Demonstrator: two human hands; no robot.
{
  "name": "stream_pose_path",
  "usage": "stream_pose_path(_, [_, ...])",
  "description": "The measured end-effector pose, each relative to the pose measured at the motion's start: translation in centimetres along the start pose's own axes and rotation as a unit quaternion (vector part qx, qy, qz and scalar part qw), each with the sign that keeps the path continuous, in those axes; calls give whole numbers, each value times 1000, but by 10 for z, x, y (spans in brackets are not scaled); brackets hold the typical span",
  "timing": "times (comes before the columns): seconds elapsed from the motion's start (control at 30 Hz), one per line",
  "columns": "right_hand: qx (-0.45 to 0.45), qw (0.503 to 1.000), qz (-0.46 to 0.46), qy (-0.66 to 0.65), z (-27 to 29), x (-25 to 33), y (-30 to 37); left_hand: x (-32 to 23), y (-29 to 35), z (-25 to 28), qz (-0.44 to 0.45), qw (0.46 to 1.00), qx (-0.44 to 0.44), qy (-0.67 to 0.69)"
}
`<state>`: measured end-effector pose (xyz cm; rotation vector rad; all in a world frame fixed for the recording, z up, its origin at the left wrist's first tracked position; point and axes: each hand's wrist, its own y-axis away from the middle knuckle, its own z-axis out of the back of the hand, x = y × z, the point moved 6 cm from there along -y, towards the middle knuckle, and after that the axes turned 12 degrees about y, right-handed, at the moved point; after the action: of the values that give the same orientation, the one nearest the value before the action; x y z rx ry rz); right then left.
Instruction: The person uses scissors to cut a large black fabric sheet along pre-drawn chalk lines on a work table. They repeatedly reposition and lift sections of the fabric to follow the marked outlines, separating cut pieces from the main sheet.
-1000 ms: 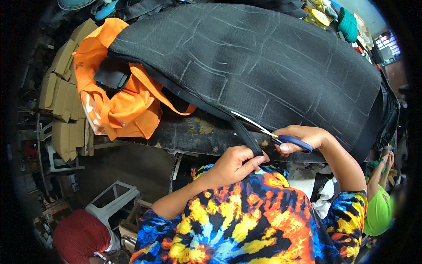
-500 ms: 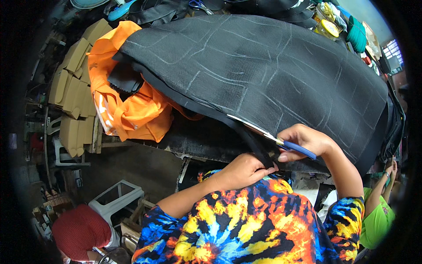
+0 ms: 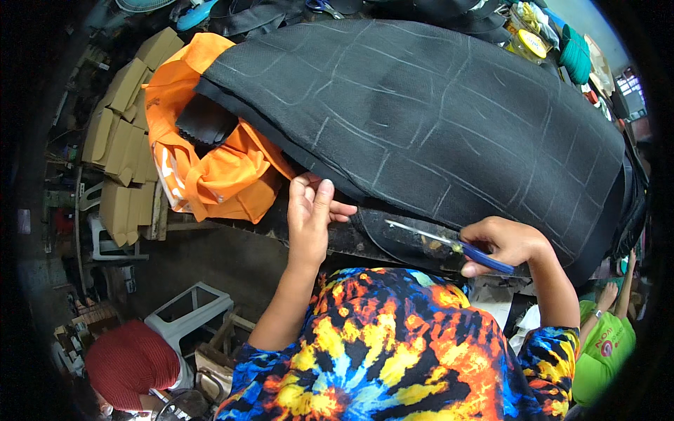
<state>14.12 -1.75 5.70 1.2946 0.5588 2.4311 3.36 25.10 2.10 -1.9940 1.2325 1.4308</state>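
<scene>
A large black textured sheet (image 3: 421, 119) lies over the table, marked with pale chalk-like lines, and more black layers show under its near edge. My right hand (image 3: 502, 244) is closed round the blue handles of a pair of scissors (image 3: 428, 235). Their blades point left, just off the sheet's near edge. At the sheet's left near edge, my left hand (image 3: 309, 216) is raised with its fingers apart. Its fingertips come close to the edge; whether they touch is hard to tell. A narrow black strip (image 3: 370, 237) curves down at the table's edge between my hands.
An orange cloth bag (image 3: 232, 186) with a black piece inside stands left of the sheet. Brown cardboard boxes (image 3: 116, 151) are stacked further left. A grey plastic stool (image 3: 186, 312) and a person in red (image 3: 133, 361) are at lower left. Someone in green (image 3: 607, 351) is at right.
My left hand has let go of the black strip and moved left and up to the sheet's edge. The scissors have come away from the sheet and shifted slightly right and down.
</scene>
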Motion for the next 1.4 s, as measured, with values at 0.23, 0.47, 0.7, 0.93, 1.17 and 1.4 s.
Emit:
stream_pose_path(0.23, [35, 994, -33, -96, -12, -16, 19, 22, -11, -19, 62, 996, 49, -28])
stream_pose_path(0.47, [73, 985, 27, -155, -30, -8, -9, 12, 6, -10, 64, 996, 47, -32])
stream_pose_path(0.7, [48, 963, 103, -245, -20, 16, -55, 4, 20, -17, 58, 996, 58, -32])
stream_pose_path(0.93, [22, 970, 24, -240, -13, 22, -60, -8, 25, -23, 43, 996, 62, -41])
stream_pose_path(1.17, [37, 969, 85, -229, -1, 40, -68, -14, 35, -33, 52, 993, 81, -70])
stream_pose_path(1.4, [56, 964, 25, -257, -1, 45, -78, -15, 39, -32, 23, 988, 108, -112])
